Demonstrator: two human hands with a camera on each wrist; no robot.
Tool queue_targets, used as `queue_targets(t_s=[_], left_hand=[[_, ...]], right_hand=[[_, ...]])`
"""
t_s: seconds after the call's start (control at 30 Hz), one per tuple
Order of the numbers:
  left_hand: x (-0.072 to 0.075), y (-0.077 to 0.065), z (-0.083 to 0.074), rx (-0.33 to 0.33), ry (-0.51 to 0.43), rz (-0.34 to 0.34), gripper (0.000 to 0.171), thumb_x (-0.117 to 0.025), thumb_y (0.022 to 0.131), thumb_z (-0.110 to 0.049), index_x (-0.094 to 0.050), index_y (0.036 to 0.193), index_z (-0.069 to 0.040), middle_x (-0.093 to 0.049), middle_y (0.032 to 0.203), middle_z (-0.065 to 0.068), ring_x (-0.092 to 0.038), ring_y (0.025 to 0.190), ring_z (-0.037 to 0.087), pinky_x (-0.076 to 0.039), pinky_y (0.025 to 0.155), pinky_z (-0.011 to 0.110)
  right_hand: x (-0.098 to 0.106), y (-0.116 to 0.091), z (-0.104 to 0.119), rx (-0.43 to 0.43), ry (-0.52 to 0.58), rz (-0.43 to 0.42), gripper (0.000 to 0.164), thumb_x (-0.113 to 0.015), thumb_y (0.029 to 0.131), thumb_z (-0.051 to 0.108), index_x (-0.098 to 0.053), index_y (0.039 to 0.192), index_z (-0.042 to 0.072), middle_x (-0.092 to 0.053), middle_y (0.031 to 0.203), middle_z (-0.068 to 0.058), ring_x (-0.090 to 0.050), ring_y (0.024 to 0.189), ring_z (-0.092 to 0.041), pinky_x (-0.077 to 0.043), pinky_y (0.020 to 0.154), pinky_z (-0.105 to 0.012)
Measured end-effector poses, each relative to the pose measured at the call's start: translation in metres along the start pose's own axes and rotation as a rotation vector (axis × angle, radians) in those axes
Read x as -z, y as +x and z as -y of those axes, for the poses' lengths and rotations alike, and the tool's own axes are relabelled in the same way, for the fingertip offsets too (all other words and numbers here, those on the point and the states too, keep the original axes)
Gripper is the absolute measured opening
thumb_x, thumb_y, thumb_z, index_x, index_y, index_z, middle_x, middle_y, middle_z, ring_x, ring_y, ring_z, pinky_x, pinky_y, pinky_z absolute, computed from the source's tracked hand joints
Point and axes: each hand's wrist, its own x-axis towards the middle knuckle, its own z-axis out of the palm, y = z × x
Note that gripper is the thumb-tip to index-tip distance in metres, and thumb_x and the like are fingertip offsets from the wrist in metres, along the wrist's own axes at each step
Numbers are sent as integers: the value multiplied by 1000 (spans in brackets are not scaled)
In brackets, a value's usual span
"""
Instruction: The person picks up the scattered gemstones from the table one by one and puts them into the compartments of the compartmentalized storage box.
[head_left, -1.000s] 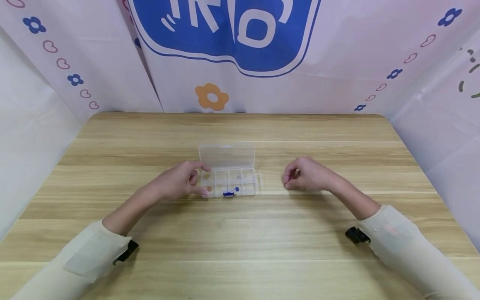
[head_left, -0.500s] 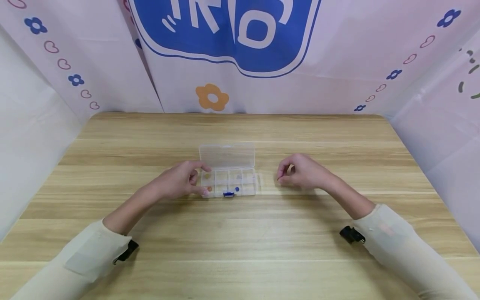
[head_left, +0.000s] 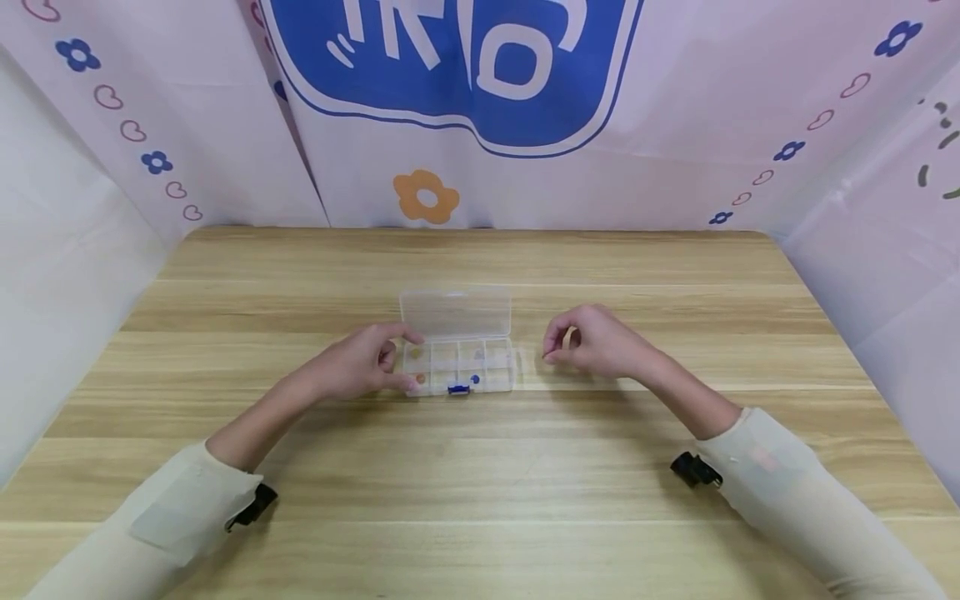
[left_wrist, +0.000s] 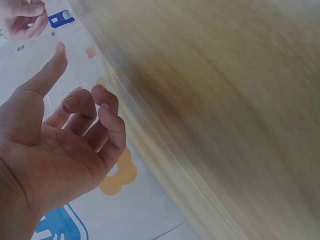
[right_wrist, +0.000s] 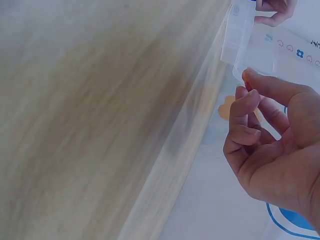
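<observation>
A clear plastic compartment box [head_left: 444, 354] lies on the table, its clear lid [head_left: 456, 315] raised at the back. Small pieces sit in some compartments, among them an orange one [head_left: 420, 378] and a blue one [head_left: 475, 379]. At the box's left end, my left hand [head_left: 358, 362] holds it between thumb and forefinger, one at the front corner and one at the back. To the right of the box, my right hand [head_left: 596, 342] pinches a tiny reddish thing [right_wrist: 247, 86], mostly hidden by thumb and fingertip. Its exact kind cannot be made out.
The wooden table [head_left: 480, 483] extends around the box on every side. Behind its back edge hangs a white cloth [head_left: 600, 187] printed with flowers and a blue sign. A blue latch [head_left: 458, 389] is at the box's front edge.
My right hand has moved left and slightly away from me, closer to the box, with its fingertips still pinched. My left hand and the box stay in place.
</observation>
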Motion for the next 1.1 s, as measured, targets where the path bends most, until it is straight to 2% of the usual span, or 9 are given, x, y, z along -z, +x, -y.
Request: queue_targets(t_s=[0.33, 0.63, 1.1], left_hand=[[-2, 1, 5, -42, -71, 14, 62, -83, 89, -12, -52, 140, 6, -43, 61, -3, -38, 54, 10, -35, 51, 23], [-3, 0, 6, -54, -143, 13, 62, -83, 89, -10, -51, 139, 8, -40, 61, -3, -36, 52, 7, -33, 49, 23], [-5, 0, 7, -51, -177, 0, 63, -83, 88, -10, -52, 140, 7, -39, 59, -4, -35, 50, 7, -33, 49, 23]], right_hand=[[-4, 3, 5, 44, 12, -7, 11, -79, 92, 6, -73, 84, 11, -70, 81, 2, -55, 58, -12, -46, 55, -25], [-8, 9, 10, 63, 40, -14, 9, -79, 91, 5, -74, 85, 10, -71, 82, 3, -55, 59, -12, -45, 56, -25], [-13, 17, 17, 62, 82, -42, 7, -78, 91, 4, -75, 86, 9, -71, 81, 1, -56, 67, -17, -43, 59, -25]])
